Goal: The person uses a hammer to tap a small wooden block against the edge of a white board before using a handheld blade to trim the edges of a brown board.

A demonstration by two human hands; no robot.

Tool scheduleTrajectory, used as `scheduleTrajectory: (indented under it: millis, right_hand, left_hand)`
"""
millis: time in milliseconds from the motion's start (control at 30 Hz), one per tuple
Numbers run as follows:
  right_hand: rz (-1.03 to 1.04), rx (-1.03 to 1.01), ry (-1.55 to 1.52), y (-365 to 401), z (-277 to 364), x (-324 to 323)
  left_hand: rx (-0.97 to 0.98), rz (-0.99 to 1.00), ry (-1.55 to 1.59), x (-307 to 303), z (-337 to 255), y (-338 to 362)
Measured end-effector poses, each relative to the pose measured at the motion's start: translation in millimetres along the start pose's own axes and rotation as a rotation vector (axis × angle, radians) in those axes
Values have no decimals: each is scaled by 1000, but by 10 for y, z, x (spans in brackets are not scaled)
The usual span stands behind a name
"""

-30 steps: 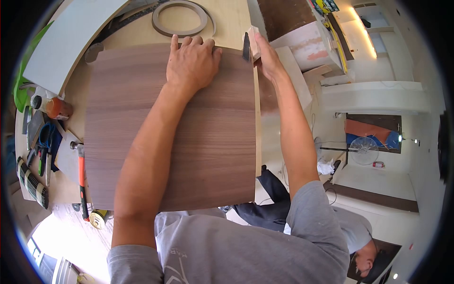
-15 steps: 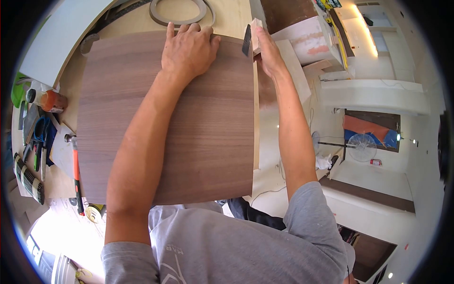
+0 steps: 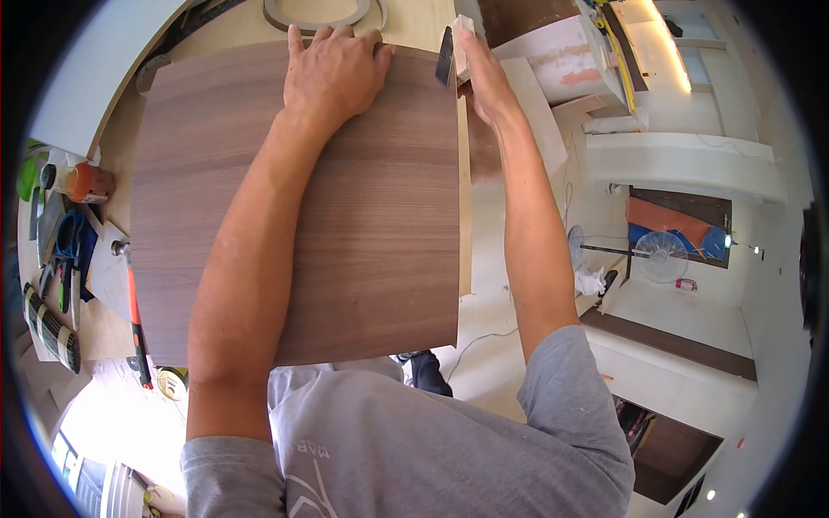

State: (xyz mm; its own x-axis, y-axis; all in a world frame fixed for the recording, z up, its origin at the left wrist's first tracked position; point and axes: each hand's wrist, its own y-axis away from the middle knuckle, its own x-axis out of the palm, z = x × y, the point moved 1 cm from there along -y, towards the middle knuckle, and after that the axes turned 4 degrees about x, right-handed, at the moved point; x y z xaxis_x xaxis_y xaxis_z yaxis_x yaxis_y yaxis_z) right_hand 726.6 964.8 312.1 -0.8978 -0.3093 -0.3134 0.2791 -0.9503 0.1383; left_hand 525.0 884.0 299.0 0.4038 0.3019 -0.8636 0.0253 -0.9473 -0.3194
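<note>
A brown wood-grain panel (image 3: 380, 224) lies flat on the pale workbench (image 3: 414, 26) in front of me. My left hand (image 3: 337, 73) rests on the panel's far part, fingers spread and fingertips over its far edge. At the far right corner, my right hand (image 3: 490, 91) grips a sanding block (image 3: 463, 52), a pale wooden block with a dark abrasive sheet on its left side. The dark sheet leans across the panel's right edge. Part of the block is hidden behind my right fingers and palm.
A coil of edge banding (image 3: 281, 19) lies beyond the panel. Along the left are a hammer (image 3: 134, 302), a brush (image 3: 53, 328), blue-handled scissors (image 3: 71, 233) and an orange bottle (image 3: 91, 184). A fan (image 3: 661, 256) stands on the floor at the right.
The panel and both hands appear slightly higher and further left in view. My right hand keeps its grip on the sanding block at the far right corner; the left stays on the panel.
</note>
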Motion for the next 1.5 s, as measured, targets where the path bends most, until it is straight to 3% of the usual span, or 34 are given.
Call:
scheduleTrajectory:
  millis: [1200, 1300, 1500]
  right_hand:
    - [-27, 2, 6, 211, 58, 77]
    - [-27, 120, 69, 288, 98, 53]
    - [-58, 115, 8, 306, 23, 55]
  left_hand:
    - [-18, -86, 75, -19, 26, -57]
    - [-67, -82, 159, -138, -56, -48]
    - [-62, -82, 230, -237, -89, -14]
